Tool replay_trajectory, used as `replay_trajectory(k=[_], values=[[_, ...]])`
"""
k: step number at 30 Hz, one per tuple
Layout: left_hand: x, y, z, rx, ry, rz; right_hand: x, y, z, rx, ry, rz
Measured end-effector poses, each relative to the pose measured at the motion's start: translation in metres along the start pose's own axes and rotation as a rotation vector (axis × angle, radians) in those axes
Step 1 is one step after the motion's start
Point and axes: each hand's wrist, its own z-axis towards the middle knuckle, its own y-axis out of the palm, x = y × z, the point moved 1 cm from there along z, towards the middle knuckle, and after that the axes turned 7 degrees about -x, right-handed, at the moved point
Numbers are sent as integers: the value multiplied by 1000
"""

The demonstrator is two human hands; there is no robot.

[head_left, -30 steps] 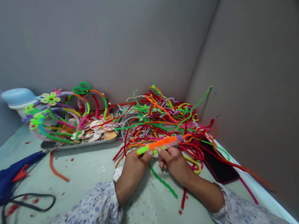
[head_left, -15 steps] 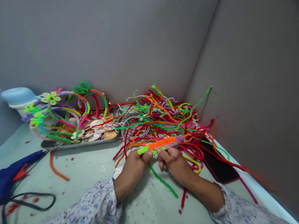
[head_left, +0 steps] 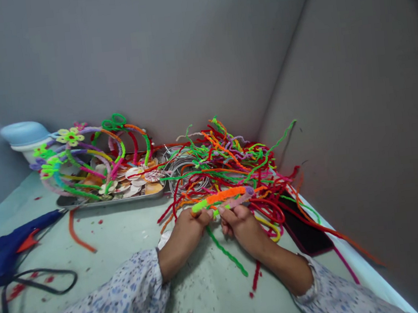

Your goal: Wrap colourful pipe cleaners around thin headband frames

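Both hands hold a bent band wrapped in fuzzy pipe cleaners [head_left: 226, 195], lime green, orange and purple along its length. My left hand [head_left: 187, 233] pinches its green end between thumb and fingers. Gripping the lower, green and lilac side is my right hand [head_left: 244, 225], with fingers curled in. The band's purple bend points to the right. Below the hands, a loose green pipe cleaner [head_left: 227, 251] lies on the table. Just behind them spreads a tangled heap of coloured pipe cleaners [head_left: 232, 161].
At the left lies a blue glue gun [head_left: 17, 246] with a dark cord. A metal tray [head_left: 112, 201] carries shells and several decorated headbands [head_left: 121, 141]. Behind it stands a blue-lidded container [head_left: 25, 136]. Wire coils [head_left: 186, 171] adjoin the heap; a dark phone [head_left: 308, 230] lies right.
The band has tilted slightly in my hands, so a gap now shows between its orange upper side and its lilac lower side. My hands have hardly moved.
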Motion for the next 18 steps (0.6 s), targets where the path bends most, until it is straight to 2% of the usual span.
replay_trajectory(k=[12,18], values=[[1,3,2,-74,38,-162,5,1,1,-28,-72,11],[6,4,0,-67,52,-186,4,1,1,-38,-89,1]])
